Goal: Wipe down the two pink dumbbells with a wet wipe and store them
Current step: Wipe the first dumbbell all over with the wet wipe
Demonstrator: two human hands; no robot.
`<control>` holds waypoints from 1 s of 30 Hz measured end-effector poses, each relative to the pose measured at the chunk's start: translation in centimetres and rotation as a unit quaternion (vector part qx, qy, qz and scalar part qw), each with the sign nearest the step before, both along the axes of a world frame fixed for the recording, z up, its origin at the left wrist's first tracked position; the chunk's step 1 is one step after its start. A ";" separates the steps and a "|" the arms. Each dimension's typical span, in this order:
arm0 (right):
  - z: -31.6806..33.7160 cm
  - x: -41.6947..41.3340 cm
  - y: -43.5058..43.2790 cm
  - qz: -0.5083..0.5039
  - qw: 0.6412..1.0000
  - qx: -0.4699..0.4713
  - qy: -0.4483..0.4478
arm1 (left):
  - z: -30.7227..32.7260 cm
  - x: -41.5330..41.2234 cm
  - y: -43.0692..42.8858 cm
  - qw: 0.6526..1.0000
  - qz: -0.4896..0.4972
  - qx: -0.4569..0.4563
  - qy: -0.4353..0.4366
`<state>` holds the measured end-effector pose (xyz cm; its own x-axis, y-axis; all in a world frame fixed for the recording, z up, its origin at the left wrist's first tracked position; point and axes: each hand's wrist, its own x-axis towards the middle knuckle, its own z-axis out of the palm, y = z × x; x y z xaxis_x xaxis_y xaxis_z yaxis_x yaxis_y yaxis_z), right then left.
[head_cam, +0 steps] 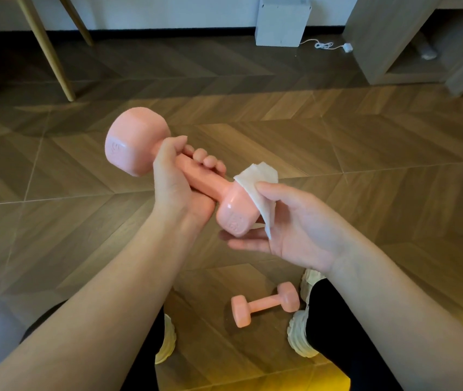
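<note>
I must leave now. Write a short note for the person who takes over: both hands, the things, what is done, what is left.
Left hand grips the handle of the held dumbbell.
Right hand presses the wet wipe on its near head, thumb on top.
Second dumbbell lies on the floor, untouched.
Done: held one is being wiped.
Left: finish it, wipe the second, store both.

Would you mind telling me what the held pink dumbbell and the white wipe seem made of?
The held pink dumbbell looks coated in smooth vinyl or plastic: soft highlights, moulded markings on its ends. The white wipe looks like thin nonwoven cloth, limp and folded.
</note>
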<state>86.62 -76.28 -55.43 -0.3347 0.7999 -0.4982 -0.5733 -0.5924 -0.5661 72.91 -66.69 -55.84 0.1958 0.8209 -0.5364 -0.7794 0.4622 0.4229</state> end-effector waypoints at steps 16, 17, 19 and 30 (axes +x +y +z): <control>-0.3 -0.9 0.1 -0.034 0.989 0.076 -0.123 | 0.3 -0.2 0.5 0.999 0.010 -0.045 0.021; -0.3 -0.8 0.0 -0.023 0.989 0.087 -0.116 | 0.3 -0.3 0.6 0.999 0.013 -0.043 0.023; -0.5 -1.3 -0.1 -0.022 0.984 0.097 -0.146 | 0.2 -0.4 0.5 0.999 0.012 -0.036 0.031; -0.8 -1.5 0.0 -0.036 0.988 0.089 -0.125 | 0.4 -0.4 0.5 0.999 0.000 -0.019 0.040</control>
<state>85.12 -76.28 -56.22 -0.1590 0.8990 -0.4080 -0.4393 -0.4346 -0.7862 72.47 -66.22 -55.45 0.1507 0.7996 -0.5814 -0.7435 0.4792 0.4664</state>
